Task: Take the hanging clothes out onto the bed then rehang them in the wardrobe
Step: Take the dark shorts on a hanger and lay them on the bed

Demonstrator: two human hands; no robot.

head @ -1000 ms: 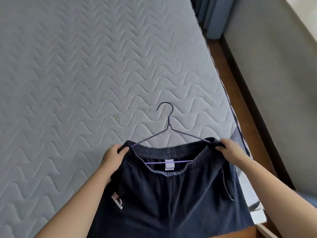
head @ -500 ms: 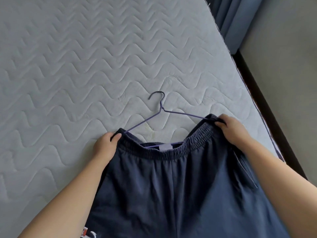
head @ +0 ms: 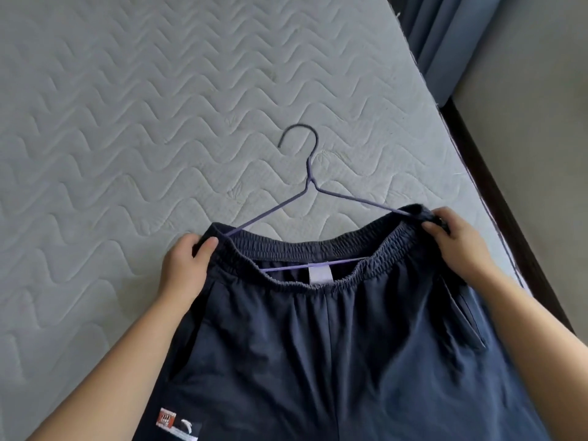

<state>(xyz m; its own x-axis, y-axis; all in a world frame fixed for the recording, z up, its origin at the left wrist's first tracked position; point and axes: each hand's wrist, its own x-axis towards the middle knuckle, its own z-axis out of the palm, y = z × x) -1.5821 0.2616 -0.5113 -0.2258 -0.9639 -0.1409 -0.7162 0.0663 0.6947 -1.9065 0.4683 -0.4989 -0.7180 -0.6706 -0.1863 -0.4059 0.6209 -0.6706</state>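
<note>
Dark navy shorts point(head: 334, 361) w/ a white tag point(head: 319, 275) & red-white logo patch point(head: 178, 424). Purple wire hanger point(head: 310, 183). Light grey mattress point(head: 127, 122), wavy stitch lines. Blue curtain point(head: 445, 36).

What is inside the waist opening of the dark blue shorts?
A purple wire hanger: its bottom bar and a white label show inside. Both hanger ends are hidden under the waistband.

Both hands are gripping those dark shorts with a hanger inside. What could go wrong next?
The hanger has its arms inside the waistband of the shorts, so a tug might snag wire on elastic. The right hand grips near the mattress edge, where the shorts might slip off the bed.
</note>
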